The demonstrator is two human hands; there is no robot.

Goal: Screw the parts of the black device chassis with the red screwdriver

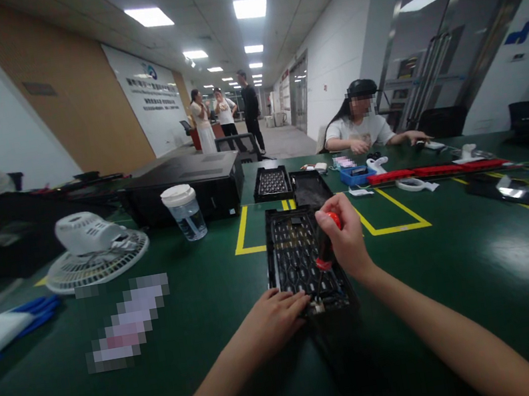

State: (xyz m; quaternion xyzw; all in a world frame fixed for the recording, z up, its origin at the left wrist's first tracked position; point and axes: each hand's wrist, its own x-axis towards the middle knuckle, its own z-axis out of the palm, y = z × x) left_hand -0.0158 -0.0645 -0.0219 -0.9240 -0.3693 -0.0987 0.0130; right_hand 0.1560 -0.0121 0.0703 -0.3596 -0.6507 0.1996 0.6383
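Note:
A black rectangular case (297, 253) with a honeycomb-like grid inside lies lengthwise in front of me on the green table (214, 382). My right hand (347, 238) is wrapped round the handle of a red and black screwdriver (324, 257). Its shaft slants down to the near end of the case, where small parts and wires show; the exact tip contact is too small to tell. Over the near left corner of the case lies my left hand (280, 314), fingers stretched out and touching it.
Beyond the case are a second black case (271, 184) and a black tray (311, 188). A lidded cup (184, 213), a white fan (95, 248) and a large black box (180, 181) stand left. A blue bin (354, 174) and a seated person (358, 125) are across the table.

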